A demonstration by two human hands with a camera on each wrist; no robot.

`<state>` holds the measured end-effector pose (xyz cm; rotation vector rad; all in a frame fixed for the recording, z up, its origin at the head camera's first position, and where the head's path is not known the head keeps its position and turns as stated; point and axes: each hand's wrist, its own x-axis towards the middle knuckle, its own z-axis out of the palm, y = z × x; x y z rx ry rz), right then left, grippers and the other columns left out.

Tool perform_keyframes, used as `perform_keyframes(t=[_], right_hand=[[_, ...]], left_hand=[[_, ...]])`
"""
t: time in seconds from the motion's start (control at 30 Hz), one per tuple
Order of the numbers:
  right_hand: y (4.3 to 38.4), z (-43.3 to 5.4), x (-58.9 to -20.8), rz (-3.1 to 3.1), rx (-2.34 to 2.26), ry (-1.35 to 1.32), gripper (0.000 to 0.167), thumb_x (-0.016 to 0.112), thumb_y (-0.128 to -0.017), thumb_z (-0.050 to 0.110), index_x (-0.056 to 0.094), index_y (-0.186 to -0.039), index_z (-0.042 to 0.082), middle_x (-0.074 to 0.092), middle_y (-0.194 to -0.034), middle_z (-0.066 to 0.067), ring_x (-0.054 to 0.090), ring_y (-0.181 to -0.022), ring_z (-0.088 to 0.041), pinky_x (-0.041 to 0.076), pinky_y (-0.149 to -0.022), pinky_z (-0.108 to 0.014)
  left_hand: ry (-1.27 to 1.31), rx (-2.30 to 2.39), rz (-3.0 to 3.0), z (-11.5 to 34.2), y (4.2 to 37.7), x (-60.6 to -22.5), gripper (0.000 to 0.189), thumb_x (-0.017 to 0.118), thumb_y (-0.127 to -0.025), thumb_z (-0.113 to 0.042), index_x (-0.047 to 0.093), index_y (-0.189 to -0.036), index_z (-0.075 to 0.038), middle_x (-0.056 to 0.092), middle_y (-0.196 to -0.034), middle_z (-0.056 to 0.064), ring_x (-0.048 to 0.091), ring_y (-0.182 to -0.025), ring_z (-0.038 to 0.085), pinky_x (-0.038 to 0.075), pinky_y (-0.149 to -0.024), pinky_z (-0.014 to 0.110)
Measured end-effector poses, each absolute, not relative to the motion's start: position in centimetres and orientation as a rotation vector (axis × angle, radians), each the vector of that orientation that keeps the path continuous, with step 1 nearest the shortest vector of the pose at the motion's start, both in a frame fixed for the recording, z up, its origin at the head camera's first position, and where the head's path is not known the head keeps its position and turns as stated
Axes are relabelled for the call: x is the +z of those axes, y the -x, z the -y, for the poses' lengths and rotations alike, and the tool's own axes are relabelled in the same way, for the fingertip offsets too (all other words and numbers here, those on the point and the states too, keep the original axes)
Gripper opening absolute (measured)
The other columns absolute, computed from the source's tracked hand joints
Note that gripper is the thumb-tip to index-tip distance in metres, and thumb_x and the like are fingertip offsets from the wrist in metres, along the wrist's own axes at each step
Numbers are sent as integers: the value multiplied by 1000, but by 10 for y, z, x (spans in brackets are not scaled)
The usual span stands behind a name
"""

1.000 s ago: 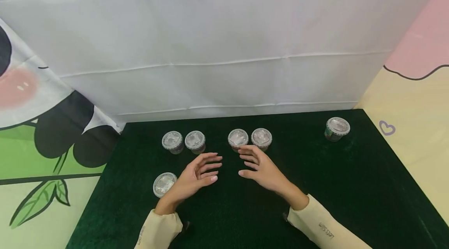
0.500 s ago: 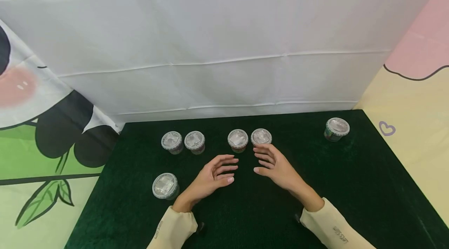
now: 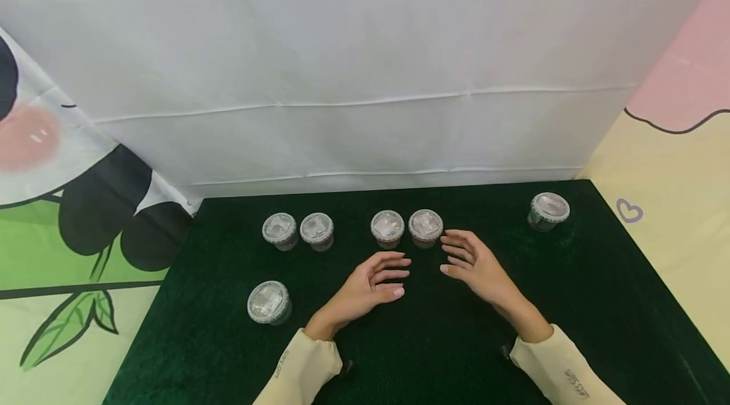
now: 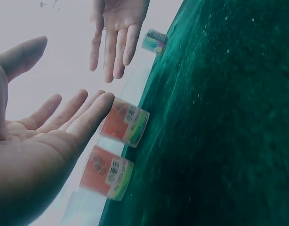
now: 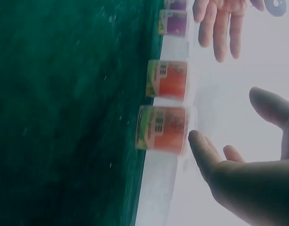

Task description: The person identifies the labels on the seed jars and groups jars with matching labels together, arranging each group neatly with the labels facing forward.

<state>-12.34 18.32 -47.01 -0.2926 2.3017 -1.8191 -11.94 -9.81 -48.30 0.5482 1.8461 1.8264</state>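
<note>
My left hand (image 3: 367, 288) hovers over the middle of the table with its fingers loosely bent and nothing in them. Opposite it, my right hand (image 3: 479, 269) is likewise bare, its fingertips beside a lidded tub (image 3: 426, 227) of red-orange contents. Another red-orange tub (image 3: 388, 229) stands just left of that one, beyond the left hand. In the right wrist view, the nearer red-orange tub (image 5: 164, 129) has a green and white label. Both palms face each other in the left wrist view, the right hand (image 4: 121, 35) farther off.
Two lidded tubs (image 3: 279, 231) with purple contents stand side by side at the back left. A lone tub (image 3: 269, 302) is nearer the front left, and one more tub (image 3: 548, 212) stands at the back right. Dark green cloth (image 3: 433, 354) covers the table; a white curtain (image 3: 365, 139) hangs behind.
Both hands have moved to the right above the table, keeping roughly the same shape. The red-orange tubs and the front left tub are now uncovered in the head view. The tubs stay put.
</note>
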Motion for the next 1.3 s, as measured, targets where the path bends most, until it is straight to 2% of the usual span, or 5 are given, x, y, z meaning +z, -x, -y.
perform_keyframes(t=[0.87, 0.93, 1.0, 1.13, 1.3], right_hand=[[127, -239, -476, -2435, -1716, 60, 68, 64, -106, 8, 25, -161, -3, 41, -161, -30, 43, -149, -46, 45, -115, -60], [127, -243, -477, -2441, -1707, 39, 69, 63, -106, 9, 25, -161, -2, 40, -161, -29, 43, -149, -45, 48, -114, -53], [126, -248, -477, -2441, -1707, 21, 69, 63, -106, 10, 24, -162, -3, 40, -162, -29, 42, -149, -45, 51, -112, -38], [126, -258, -478, -2430, -1731, -5, 70, 63, -106, 10, 23, -162, -4, 38, -163, -30, 40, -150, -45, 48, -96, -11], [124, -272, -479, -2427, -1756, -47, 70, 62, -107, 11, 21, -162, -3, 37, -163, -30, 38, -151, -45, 44, -91, -4]], left_hand=[[-579, 1800, -1763, 46, 127, -488, 60, 65, -103, -4, 40, -157, -3, 51, -157, 11, 57, -140, 25, 51, -111, 35], [-579, 1802, -1757, 41, 127, -488, 60, 66, -103, -4, 40, -157, -3, 52, -157, 11, 57, -139, 24, 52, -111, 34], [-577, 1805, -1751, 37, 128, -490, 60, 66, -103, -5, 40, -157, -3, 52, -156, 10, 58, -139, 23, 52, -111, 34], [-576, 1813, -1738, 29, 129, -493, 59, 66, -103, -4, 41, -157, -3, 54, -155, 9, 59, -138, 22, 52, -111, 33], [-588, 1810, -1734, 21, 130, -497, 59, 66, -103, -3, 41, -157, -4, 54, -155, 9, 59, -137, 20, 52, -110, 33]])
